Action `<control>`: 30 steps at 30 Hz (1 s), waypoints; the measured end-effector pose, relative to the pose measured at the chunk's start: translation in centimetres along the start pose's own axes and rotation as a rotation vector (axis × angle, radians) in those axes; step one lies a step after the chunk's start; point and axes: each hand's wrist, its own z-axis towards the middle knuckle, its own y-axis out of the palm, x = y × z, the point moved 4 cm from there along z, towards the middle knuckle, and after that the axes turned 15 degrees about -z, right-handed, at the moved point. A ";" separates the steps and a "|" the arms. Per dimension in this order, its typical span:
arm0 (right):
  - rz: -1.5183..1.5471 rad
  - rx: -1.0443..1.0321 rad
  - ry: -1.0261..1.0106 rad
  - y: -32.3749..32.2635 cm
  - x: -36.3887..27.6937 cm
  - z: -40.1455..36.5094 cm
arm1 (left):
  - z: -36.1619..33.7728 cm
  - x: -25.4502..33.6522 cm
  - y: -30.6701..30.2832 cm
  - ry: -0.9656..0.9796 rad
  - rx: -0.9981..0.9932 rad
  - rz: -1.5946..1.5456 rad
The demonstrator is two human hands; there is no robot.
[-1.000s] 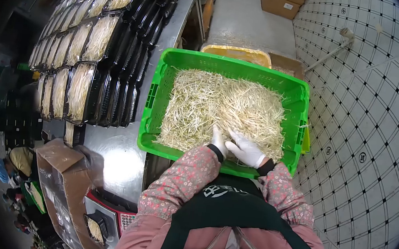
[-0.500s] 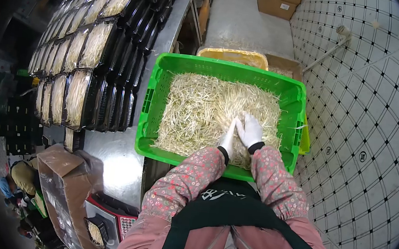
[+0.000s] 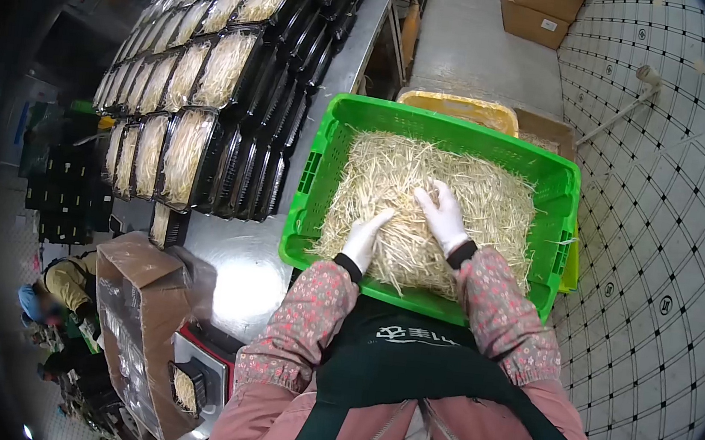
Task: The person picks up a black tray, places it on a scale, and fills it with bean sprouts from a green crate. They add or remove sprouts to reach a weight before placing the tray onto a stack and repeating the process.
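Note:
Pale bean sprouts fill a green plastic crate in front of me. Both hands wear thin white gloves and are sunk into the sprouts, some way apart, with a loose bunch gathered between them. My left hand cups the near-left side of this bunch, thumb on top and its other fingers hidden underneath. At the bunch's right side, my right hand is curled with thumb and fingers around sprouts; its fingertips are partly covered.
Stacked black trays of sprouts stand left on a metal table. Nearer are an open cardboard box and a scale bearing one tray. A yellow container sits behind the crate. Another person is far left.
My hands, close together before, have moved apart, with the left nearer the crate's left side and sprouts bunched between them. The whole view has shifted, so the crate appears farther right.

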 end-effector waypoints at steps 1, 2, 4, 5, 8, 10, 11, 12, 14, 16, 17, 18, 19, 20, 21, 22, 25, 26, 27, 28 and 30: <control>-0.023 -0.087 0.041 2.6 3.5 1.3 | 1.7 0.3 -2.8 -0.005 0.094 0.027; -0.067 -0.094 0.076 2.6 4.7 1.7 | 3.5 0.6 -5.9 0.040 0.127 0.126; -0.047 -0.071 0.108 1.6 5.6 2.0 | 3.0 1.8 -7.3 0.076 0.130 0.090; 0.020 -0.042 0.107 0.9 5.8 2.1 | 3.9 2.0 -9.3 0.058 0.152 0.129; -0.308 0.064 0.034 1.7 4.6 1.5 | 4.4 1.8 -9.5 0.030 0.162 0.096; -0.463 -0.057 -0.046 3.0 0.5 -0.2 | 6.1 0.1 -9.5 0.091 0.140 0.115; -0.416 -0.046 -0.048 3.3 1.0 -0.2 | 5.9 0.0 -9.0 0.066 0.197 0.200; -0.368 -0.034 -0.049 3.5 2.0 0.1 | 5.4 0.5 -8.8 0.095 0.185 0.212; -0.218 0.043 0.017 2.1 4.3 0.9 | 4.2 2.1 -9.0 0.119 0.146 0.153; -0.134 0.079 0.059 -0.2 5.0 1.0 | 3.9 3.5 -10.8 0.029 0.085 0.085; -0.154 0.118 0.027 -0.1 6.0 1.1 | 4.8 3.1 -11.6 -0.001 0.107 0.065; -0.221 0.142 0.011 0.5 6.0 1.1 | 6.2 2.5 -12.4 -0.030 0.126 0.045; -0.287 0.166 -0.005 1.6 5.3 0.6 | 6.7 2.3 -11.7 -0.060 0.144 0.027; -0.353 0.191 -0.021 2.9 4.4 0.0 | 7.0 1.4 -10.8 -0.062 0.160 0.024; -0.460 0.210 0.018 4.8 3.4 -0.9 | 8.5 0.4 -10.8 0.084 0.287 0.255; -0.409 0.184 0.009 6.3 1.7 -1.6 | 8.9 -0.4 -9.6 0.136 0.321 0.258; -0.309 0.104 -0.023 5.9 -3.0 -1.5 | 5.7 0.3 -5.5 0.247 0.146 0.195; -0.281 0.077 -0.033 4.8 -4.8 -1.2 | 4.7 -0.2 -5.6 0.406 0.037 0.324; -0.273 0.068 -0.099 3.4 -6.4 -0.5 | 3.6 -0.8 -5.8 0.564 -0.072 0.453; -0.275 -0.055 -0.174 1.6 -9.0 0.1 | 0.3 0.5 -4.0 0.847 -0.029 0.826; -0.308 -0.247 -0.285 0.8 -10.8 1.7 | -3.5 0.5 -2.7 0.767 0.094 1.221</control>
